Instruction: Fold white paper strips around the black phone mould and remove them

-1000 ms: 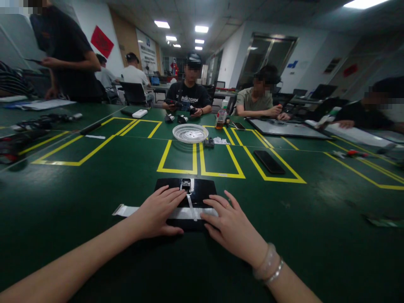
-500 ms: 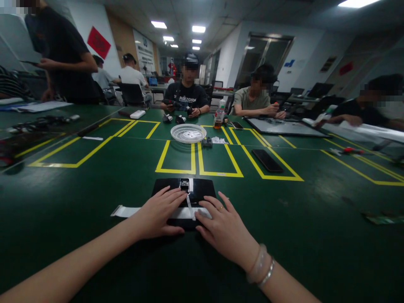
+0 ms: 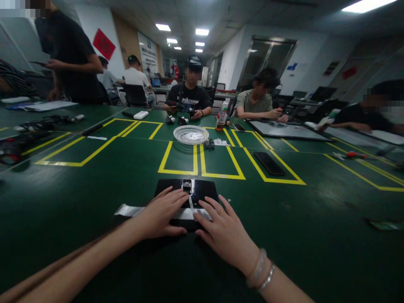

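A glossy black panel (image 3: pixel 204 190) lies on the green table in front of me, with a small metal-edged socket (image 3: pixel 187 186) at its far middle. Across it runs a wide, flat, silvery-white ribbon cable (image 3: pixel 130 210), whose end sticks out on the left. A thin white strip (image 3: pixel 191 206) crosses the cable between my hands. My left hand (image 3: pixel 164 212) rests palm down on the panel's left part, fingers stretched out. Over the right part lies my right hand (image 3: pixel 222 225), fingers spread, touching the cable and panel. What is under both palms is hidden.
Beyond the panel are yellow tape outlines, a white plastic basket (image 3: pixel 191 134) and a small dark block (image 3: pixel 209 144). A black phone (image 3: pixel 269 163) lies to the right, a bottle (image 3: pixel 221 121) further back. Dark cables (image 3: pixel 47 123) lie at left. Several people are around the table.
The view has shifted slightly, so the scene sits a little further right and lower. Both hands stay flat on the panel, with hardly any movement over it.
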Motion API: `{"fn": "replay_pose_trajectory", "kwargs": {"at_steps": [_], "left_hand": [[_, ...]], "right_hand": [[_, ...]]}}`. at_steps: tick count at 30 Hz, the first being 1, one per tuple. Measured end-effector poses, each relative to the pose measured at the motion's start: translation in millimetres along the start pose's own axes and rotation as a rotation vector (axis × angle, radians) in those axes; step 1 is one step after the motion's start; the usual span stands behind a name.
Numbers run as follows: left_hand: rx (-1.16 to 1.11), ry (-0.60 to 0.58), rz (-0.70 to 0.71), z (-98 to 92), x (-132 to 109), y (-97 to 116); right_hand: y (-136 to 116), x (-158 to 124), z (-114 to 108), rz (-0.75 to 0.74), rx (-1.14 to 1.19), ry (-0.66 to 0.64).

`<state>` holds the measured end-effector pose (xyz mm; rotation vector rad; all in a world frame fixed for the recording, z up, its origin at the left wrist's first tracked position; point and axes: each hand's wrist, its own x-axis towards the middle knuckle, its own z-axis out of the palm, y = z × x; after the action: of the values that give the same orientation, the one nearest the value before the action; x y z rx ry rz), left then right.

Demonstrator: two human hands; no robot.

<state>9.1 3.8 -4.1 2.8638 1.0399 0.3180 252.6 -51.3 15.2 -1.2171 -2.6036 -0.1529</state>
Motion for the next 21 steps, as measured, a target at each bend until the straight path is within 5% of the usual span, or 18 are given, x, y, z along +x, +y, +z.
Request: {"fn": "replay_pose_trajectory", "kwargs": {"at_steps": [15, 21], "left_hand": [[-0.032, 0.036, -0.019, -7.9, 0.5, -0.6], [0.046, 0.151, -0.229, -31.4, -9.8, -49.7]], "right_hand": [[5.1, -1.3, -3.5, -0.014, 0.060, 0.006], [29.0, -0.7, -6.9, 0.083, 0.084, 0.062]]}}
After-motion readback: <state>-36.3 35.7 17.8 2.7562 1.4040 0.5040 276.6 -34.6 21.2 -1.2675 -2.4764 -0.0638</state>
